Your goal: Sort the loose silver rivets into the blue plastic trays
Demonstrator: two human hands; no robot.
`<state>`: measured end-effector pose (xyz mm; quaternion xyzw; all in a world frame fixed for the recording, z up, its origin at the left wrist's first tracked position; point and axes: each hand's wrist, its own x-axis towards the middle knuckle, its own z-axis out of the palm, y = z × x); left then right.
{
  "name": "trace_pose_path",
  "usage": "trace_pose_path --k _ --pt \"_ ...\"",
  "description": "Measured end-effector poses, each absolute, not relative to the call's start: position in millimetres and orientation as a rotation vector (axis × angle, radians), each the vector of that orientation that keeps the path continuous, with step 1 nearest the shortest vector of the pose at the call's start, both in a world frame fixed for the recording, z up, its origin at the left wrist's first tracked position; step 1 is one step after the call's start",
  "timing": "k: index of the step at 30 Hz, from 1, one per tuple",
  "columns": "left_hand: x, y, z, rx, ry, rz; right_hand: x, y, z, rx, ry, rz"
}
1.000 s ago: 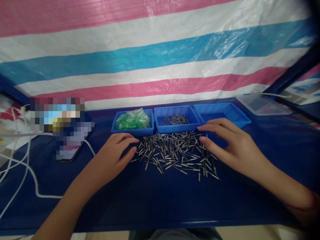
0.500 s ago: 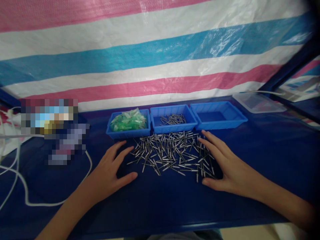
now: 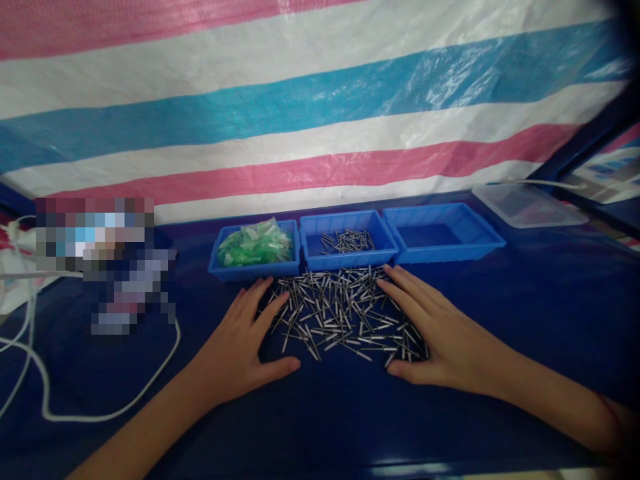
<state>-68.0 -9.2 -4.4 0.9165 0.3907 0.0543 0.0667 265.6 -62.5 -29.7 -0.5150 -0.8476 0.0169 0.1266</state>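
Note:
A loose heap of small metal pins (image 3: 340, 310) lies on the dark blue table (image 3: 525, 313). My left hand (image 3: 247, 347) lies flat on the table against the heap's left edge, fingers stretched out. On the heap's right side my right hand (image 3: 440, 333) rests flat, fingers spread, covering some pins. Both hands cup the heap between them and hold nothing. Behind the heap stand three blue trays: the left tray (image 3: 220, 267) holds green plastic pieces (image 3: 255, 243), the middle tray (image 3: 385, 250) holds a few pins, and the right tray (image 3: 480, 243) shows nothing inside.
A clear plastic lid or container (image 3: 530, 207) sits at the back right. White cables (image 3: 100, 410) loop across the table's left part beside a blurred-out patch. A pink, white and blue striped tarp (image 3: 320, 113) closes off the back.
Both hands have moved inward along the table, pushing the pins into a tighter heap. The right hand came down from near the right tray to lie flat on the pins.

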Motion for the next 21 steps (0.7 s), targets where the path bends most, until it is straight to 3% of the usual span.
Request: trace_pose_path --k 6,21 --pt "-58.9 -9.6 -6.7 2.773 1.173 0.133 256.8 -56.7 -27.5 -1.43 -2.484 0.098" --pt "-2.6 -35.2 -15.1 2.57 1.279 0.486 219.6 -40.5 -25.3 -1.207 -2.369 0.191"
